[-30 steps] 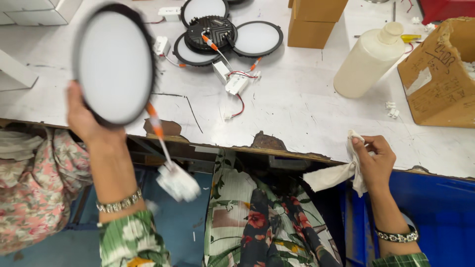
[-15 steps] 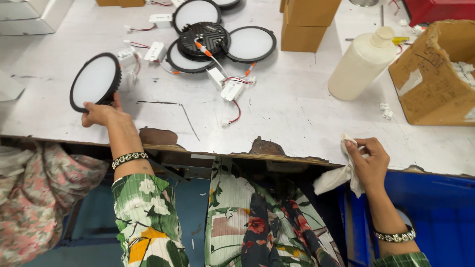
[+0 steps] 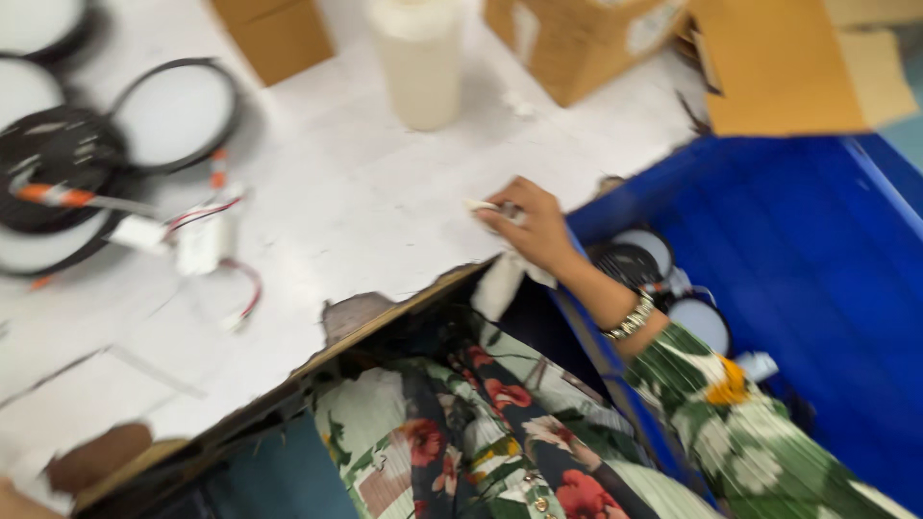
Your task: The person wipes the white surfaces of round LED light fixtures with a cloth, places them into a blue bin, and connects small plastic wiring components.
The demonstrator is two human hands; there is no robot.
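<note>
My right hand is closed on a white cloth at the chipped front edge of the white table; the cloth hangs down over the edge. My left hand is out of the frame. Round flat lamps lie at the table's left: a white-faced one and one turned black back up with an orange-banded wire. A small white driver box with red wires lies beside them. The image is blurred.
A pale plastic bottle stands at the back between two cardboard boxes. Right of the table is a blue bin holding more round lamps. My lap in floral fabric is below the edge.
The view has swung to the right and closer. My left hand and the round lamp it was setting down have left the frame. My right hand still holds the cloth at the table edge.
</note>
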